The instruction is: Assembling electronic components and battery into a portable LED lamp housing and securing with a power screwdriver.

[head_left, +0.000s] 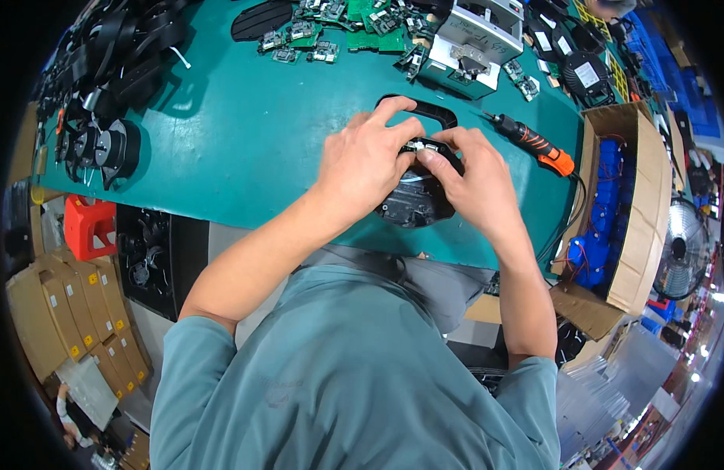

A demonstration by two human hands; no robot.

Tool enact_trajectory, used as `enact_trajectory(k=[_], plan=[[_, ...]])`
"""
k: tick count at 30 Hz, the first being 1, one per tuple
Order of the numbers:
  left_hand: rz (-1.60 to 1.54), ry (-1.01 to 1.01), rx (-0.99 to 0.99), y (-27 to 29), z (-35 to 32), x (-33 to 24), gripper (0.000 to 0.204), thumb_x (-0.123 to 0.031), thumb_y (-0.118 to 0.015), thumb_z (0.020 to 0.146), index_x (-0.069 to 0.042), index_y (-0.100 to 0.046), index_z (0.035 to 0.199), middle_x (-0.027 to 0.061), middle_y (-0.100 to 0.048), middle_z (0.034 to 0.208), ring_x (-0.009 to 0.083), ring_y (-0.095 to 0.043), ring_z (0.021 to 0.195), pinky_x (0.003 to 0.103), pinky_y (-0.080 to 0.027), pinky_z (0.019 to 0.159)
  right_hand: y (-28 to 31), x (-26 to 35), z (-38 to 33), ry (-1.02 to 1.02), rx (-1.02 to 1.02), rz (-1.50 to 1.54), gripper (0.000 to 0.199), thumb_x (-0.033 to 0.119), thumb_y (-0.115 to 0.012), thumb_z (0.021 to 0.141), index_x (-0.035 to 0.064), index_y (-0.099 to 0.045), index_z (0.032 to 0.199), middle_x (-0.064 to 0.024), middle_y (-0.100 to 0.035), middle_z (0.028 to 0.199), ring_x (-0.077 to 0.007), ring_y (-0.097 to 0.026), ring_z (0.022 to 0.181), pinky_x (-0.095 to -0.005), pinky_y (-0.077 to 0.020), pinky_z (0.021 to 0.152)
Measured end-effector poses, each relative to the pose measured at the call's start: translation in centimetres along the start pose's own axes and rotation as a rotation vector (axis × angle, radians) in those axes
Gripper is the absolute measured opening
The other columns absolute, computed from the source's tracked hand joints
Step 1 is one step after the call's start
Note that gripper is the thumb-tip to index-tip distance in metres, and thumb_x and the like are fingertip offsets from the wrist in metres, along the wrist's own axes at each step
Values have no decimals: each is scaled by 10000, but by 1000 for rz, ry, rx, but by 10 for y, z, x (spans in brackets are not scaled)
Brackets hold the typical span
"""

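Observation:
A black plastic housing (415, 207) with a looped handle-like frame (439, 113) lies on the green bench mat, close to its near edge. My left hand (366, 164) is closed on the housing's left side, index finger bent over the top. From the right, my right hand (481, 176) grips the opposite side, its thumb pressing near the middle. Between my fingertips sits a small part with white pieces (418, 146), perhaps a circuit board; my fingers hide much of it. A thin pale wire crosses the housing's inside just below.
An orange-and-black electric screwdriver (534, 143) lies right of my hands. Beyond it stands a cardboard box (648, 211) of blue wired packs. Several circuit boards (323, 31) and a metal fixture (472, 51) occupy the far side. Black parts (115, 63) are heaped at left; a red stool (89, 227) stands below.

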State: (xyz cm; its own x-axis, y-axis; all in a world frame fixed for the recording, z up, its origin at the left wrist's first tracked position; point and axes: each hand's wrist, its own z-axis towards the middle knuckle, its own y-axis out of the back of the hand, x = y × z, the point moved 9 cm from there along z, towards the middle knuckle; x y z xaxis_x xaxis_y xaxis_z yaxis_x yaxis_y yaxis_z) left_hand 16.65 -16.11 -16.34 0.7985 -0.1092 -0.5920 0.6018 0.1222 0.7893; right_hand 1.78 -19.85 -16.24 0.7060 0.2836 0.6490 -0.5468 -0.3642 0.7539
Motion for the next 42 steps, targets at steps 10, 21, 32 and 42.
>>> enact_trajectory(k=[10,21,32,42], plan=[[-37,-8,6,0,0,-2,261,-195,-824,879,-177,-754,1130,9,-642,1467,370,-723,1126,486,-620,857,-3,16,-8,87,-160,-391,354,375,-738,995,50,-728,1137,-151,-677,993,-395,-743,873,-517,-597,715],[-48,-22,-8,1,0,-2,281,-159,-839,853,-182,-768,1124,-2,-655,1455,346,-725,1121,466,-619,848,-5,11,2,72,74,-387,437,81,-843,823,42,-636,1206,-193,-650,1123,-462,-730,926,-563,-601,794],[-92,-26,52,-3,2,5,309,-133,-821,865,-216,-779,1159,-15,-655,1441,341,-726,1122,470,-616,872,-7,9,-1,17,72,-371,430,90,-848,825,35,-612,1180,-196,-645,1129,-475,-733,906,-563,-610,781],[36,-27,144,-7,3,-5,399,-121,-811,873,-206,-736,1256,14,-588,1475,376,-711,1099,498,-615,855,-2,13,-5,18,53,-342,434,54,-826,837,3,-608,1208,-231,-636,1164,-486,-736,926,-573,-613,806]])
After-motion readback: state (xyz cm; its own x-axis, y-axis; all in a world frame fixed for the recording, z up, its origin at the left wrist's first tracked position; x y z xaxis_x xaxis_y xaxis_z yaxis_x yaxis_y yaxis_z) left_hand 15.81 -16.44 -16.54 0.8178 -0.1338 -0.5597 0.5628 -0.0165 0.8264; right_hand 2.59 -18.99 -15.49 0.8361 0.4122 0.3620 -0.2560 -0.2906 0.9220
